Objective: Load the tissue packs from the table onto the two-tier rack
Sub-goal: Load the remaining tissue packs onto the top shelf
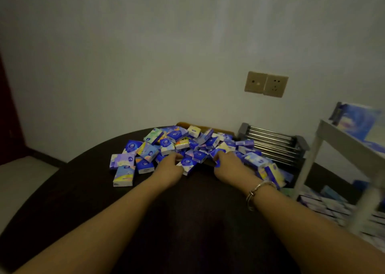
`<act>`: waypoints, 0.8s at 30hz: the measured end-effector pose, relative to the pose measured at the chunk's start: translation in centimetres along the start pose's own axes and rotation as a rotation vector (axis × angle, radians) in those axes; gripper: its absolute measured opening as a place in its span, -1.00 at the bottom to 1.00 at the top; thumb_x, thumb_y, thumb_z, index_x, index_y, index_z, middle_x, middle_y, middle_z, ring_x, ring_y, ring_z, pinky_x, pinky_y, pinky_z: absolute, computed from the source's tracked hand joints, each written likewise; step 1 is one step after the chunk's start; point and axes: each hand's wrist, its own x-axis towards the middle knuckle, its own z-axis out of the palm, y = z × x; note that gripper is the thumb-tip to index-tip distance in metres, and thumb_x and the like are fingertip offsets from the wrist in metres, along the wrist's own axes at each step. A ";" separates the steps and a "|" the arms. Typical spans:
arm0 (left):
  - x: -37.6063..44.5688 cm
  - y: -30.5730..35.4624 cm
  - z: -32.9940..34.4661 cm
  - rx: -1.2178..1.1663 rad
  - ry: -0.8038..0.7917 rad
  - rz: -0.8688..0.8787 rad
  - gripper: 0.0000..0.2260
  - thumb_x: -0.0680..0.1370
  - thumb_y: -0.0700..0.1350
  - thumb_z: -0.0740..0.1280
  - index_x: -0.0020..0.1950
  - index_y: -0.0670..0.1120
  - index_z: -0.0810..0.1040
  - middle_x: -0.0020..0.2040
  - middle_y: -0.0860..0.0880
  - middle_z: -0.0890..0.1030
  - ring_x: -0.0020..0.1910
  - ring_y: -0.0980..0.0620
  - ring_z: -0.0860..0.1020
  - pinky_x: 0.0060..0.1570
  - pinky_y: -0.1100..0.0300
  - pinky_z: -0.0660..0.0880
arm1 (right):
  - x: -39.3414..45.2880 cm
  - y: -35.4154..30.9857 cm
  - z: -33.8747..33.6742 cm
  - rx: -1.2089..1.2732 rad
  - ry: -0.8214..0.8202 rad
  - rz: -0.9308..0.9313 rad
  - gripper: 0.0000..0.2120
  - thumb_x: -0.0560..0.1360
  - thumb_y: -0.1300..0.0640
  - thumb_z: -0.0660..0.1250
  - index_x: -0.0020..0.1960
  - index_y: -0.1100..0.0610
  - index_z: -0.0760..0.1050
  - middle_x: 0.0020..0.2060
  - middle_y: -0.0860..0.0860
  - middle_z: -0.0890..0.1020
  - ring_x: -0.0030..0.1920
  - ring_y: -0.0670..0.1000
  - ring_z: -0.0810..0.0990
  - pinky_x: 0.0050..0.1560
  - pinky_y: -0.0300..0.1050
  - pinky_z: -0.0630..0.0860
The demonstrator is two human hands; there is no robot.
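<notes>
Dark table (62,190), both hands' fingers (175,156) in tissue packs (145,148).

Pale wall (145,55) behind; two beige socket plates (266,84) side by side on it. Grey dish rack with metal bars (273,143) at far right of table (83,190). Dark red door edge (8,115) at left.

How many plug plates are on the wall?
2. Both are side by side on the wall, above the far right of the table: the left plate and the right plate, touching edge to edge. None looks hidden.
</notes>
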 end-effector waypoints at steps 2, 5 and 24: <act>1.6 -1.0 1.0 0.057 -0.018 0.018 -0.55 0.57 -0.26 0.23 0.45 -0.03 0.29 0.42 -0.08 0.35 0.01 0.15 0.47 -0.21 0.35 0.38 | 2.0 1.1 1.9 -0.017 -0.027 0.039 -0.56 0.52 0.08 0.25 0.38 0.05 0.27 0.33 0.16 0.32 0.31 0.20 0.35 0.27 0.11 0.41; 4.4 -2.3 2.8 0.144 -0.027 0.038 -0.50 0.56 -0.21 0.26 0.48 0.03 0.25 0.46 -0.08 0.28 0.22 -0.02 0.46 0.03 0.19 0.48 | 4.9 2.5 4.3 -0.041 -0.051 0.017 -0.44 0.55 -0.01 0.23 0.49 -0.03 0.12 0.47 0.13 0.15 0.45 0.23 0.13 0.37 0.24 0.26; 7.6 -6.2 6.1 -0.107 0.332 0.070 -0.77 0.52 -0.06 0.35 0.09 -0.04 0.35 0.05 -0.01 0.51 -0.07 0.13 0.51 -0.16 0.24 0.46 | 10.6 4.7 10.5 -0.268 0.016 -0.283 -0.41 0.56 -0.21 0.05 0.52 -0.19 -0.06 0.53 -0.14 0.00 0.49 0.18 -0.35 0.37 0.45 -0.19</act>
